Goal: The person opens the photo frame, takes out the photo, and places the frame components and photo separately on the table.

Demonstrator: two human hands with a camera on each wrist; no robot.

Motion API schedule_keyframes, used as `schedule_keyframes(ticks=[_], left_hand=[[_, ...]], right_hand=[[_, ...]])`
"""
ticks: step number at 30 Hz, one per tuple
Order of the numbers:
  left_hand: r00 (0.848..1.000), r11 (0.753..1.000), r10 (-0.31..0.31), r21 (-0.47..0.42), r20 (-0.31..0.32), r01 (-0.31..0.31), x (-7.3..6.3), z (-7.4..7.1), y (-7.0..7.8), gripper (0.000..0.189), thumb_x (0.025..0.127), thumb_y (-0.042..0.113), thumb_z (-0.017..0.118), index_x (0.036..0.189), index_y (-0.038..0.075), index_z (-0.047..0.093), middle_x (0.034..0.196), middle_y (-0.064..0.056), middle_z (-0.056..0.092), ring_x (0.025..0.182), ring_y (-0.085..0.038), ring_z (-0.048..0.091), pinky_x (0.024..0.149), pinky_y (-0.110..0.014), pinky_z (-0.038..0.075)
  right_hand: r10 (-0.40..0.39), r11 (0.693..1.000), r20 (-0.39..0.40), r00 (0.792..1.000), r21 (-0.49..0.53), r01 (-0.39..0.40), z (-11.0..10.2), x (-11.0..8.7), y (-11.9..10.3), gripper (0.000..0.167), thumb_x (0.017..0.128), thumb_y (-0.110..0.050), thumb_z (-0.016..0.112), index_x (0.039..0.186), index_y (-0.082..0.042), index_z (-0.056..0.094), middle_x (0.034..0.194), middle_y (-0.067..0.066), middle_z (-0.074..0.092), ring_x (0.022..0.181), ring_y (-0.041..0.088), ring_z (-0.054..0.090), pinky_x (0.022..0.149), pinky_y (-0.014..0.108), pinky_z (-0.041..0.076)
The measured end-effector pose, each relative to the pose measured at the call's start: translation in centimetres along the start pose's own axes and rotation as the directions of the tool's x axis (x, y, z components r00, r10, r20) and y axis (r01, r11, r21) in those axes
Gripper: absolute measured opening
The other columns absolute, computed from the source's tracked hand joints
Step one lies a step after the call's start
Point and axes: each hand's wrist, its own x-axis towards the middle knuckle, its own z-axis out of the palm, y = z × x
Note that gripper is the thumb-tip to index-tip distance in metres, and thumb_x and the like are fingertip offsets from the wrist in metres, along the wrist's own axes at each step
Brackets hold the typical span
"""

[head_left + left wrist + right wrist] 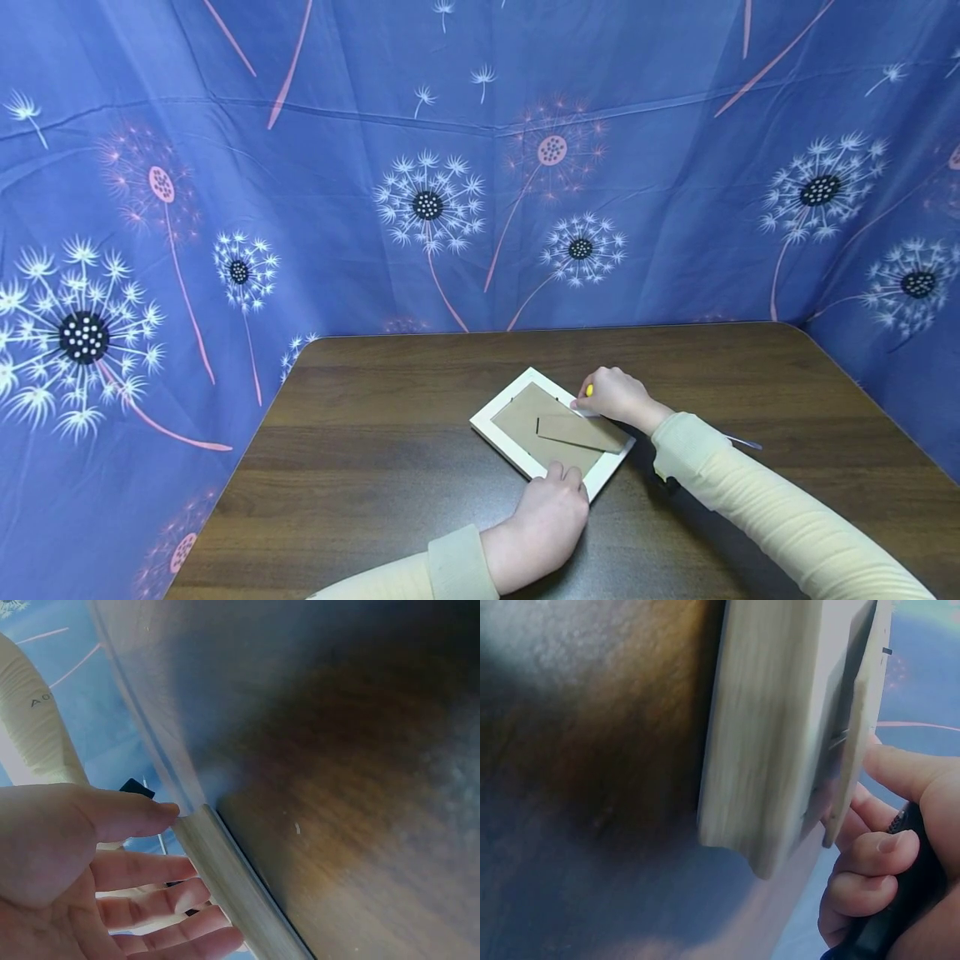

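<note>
A white picture frame (500,431) lies back side up on the table, its brown backing board (517,417) showing with a hinged stand leg (573,431) on it. My left hand (542,521) holds the frame's near edge, thumb on one side and fingers on the other. At the far right edge, my right hand (618,395) curls its lower fingers round a black-handled tool (911,885); a yellow end (589,389) shows beside the knuckles. Its thumb touches the stand leg (855,742), which stands slightly off the frame in the right wrist view.
A thin greyish rod (744,442) shows beyond the right sleeve; I cannot tell whether it belongs to the tool. The brown wooden table (360,417) ends at a blue dandelion-print cloth (337,208) behind and at the sides.
</note>
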Motion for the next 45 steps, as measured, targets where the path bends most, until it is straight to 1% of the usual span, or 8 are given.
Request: schedule_keyframes(ticks=[8, 14, 23, 26, 30, 33, 39, 45], left_hand=[[1.000, 1.000, 0.014, -0.011, 0.009, -0.014, -0.3, 0.0, -0.1, 0.009, 0.076, 0.025, 0.068, 0.081, 0.018, 0.067, 0.074, 0.005, 0.048, 0.067, -0.009, 0.043, 0.040, -0.020, 0.030], [0.999, 0.999, 0.035, -0.009, -0.013, -0.035, -0.5, 0.2, -0.4, 0.009, 0.078, 0.025, 0.067, 0.081, 0.017, 0.066, 0.073, 0.006, 0.047, 0.066, -0.009, 0.042, 0.040, -0.020, 0.030], [0.998, 0.997, 0.055, -0.045, -0.016, -0.055, -0.8, -0.1, -0.8, 0.010, 0.077, 0.023, 0.068, 0.085, 0.016, 0.068, 0.074, 0.006, 0.048, 0.067, -0.009, 0.044, 0.041, -0.020, 0.032], [0.998, 0.996, 0.064, -0.064, -0.003, -0.065, -0.9, -0.1, -1.0, 0.012, 0.078, 0.023, 0.068, 0.088, 0.017, 0.068, 0.076, 0.006, 0.049, 0.070, -0.009, 0.046, 0.042, -0.020, 0.033], [0.997, 0.994, 0.081, -0.080, 0.007, -0.081, -1.1, 0.0, -1.2, 0.014, 0.077, 0.025, 0.069, 0.089, 0.017, 0.067, 0.077, 0.005, 0.050, 0.072, -0.010, 0.047, 0.042, -0.019, 0.034], [0.996, 0.992, 0.092, -0.087, 0.012, -0.090, -1.2, 0.0, -1.3, 0.018, 0.076, 0.029, 0.071, 0.088, 0.016, 0.067, 0.078, 0.005, 0.050, 0.072, -0.010, 0.046, 0.043, -0.018, 0.033], [0.993, 0.985, 0.115, -0.133, 0.006, -0.113, -1.4, -0.1, -1.9, 0.022, 0.076, 0.030, 0.072, 0.089, 0.014, 0.068, 0.080, 0.005, 0.053, 0.072, -0.010, 0.047, 0.045, -0.018, 0.034], [0.991, 0.980, 0.125, -0.152, -0.039, -0.129, -1.7, -0.1, -2.3, 0.019, 0.075, 0.027, 0.072, 0.087, 0.014, 0.068, 0.080, 0.004, 0.053, 0.073, -0.010, 0.047, 0.045, -0.018, 0.034]], right_hand=[[-0.007, 1.000, 0.002, 1.000, 0.006, 0.007, 0.1, -0.2, 0.4, 0.024, 0.076, -0.037, 0.074, 0.077, -0.013, 0.073, 0.066, -0.004, 0.064, 0.056, 0.013, 0.051, 0.046, 0.029, 0.038], [-0.015, 1.000, 0.009, 1.000, 0.019, 0.015, 0.1, -0.5, 0.7, 0.024, 0.077, -0.036, 0.074, 0.075, -0.012, 0.072, 0.059, -0.005, 0.059, 0.053, 0.012, 0.048, 0.044, 0.028, 0.036], [-0.004, 0.999, 0.017, 1.000, 0.032, 0.004, 0.0, -1.0, 0.9, 0.024, 0.078, -0.034, 0.074, 0.077, -0.010, 0.072, 0.061, -0.005, 0.061, 0.055, 0.011, 0.050, 0.046, 0.028, 0.038], [-0.016, 0.999, 0.018, 1.000, 0.041, 0.016, -0.1, -1.3, 1.0, 0.023, 0.078, -0.034, 0.074, 0.075, -0.012, 0.072, 0.057, -0.006, 0.056, 0.052, 0.010, 0.045, 0.044, 0.027, 0.033], [-0.026, 0.998, 0.028, 0.999, 0.058, 0.024, -0.1, -1.7, 1.2, 0.022, 0.078, -0.034, 0.073, 0.073, -0.012, 0.071, 0.048, -0.008, 0.043, 0.046, 0.007, 0.033, 0.043, 0.023, 0.023], [-0.012, 0.997, 0.040, 0.999, 0.071, 0.009, -0.1, -1.8, 1.2, 0.022, 0.079, -0.033, 0.073, 0.073, -0.012, 0.071, 0.046, -0.009, 0.038, 0.045, 0.006, 0.028, 0.043, 0.022, 0.019], [-0.006, 0.997, 0.037, 0.999, 0.073, 0.003, -0.1, -2.0, 1.5, 0.022, 0.079, -0.032, 0.073, 0.073, -0.011, 0.071, 0.046, -0.008, 0.040, 0.046, 0.007, 0.031, 0.044, 0.023, 0.023], [-0.010, 0.998, 0.026, 1.000, 0.069, 0.008, -0.1, -2.4, 1.6, 0.022, 0.078, -0.032, 0.074, 0.070, -0.012, 0.070, 0.047, -0.009, 0.042, 0.048, 0.007, 0.035, 0.044, 0.024, 0.025]])
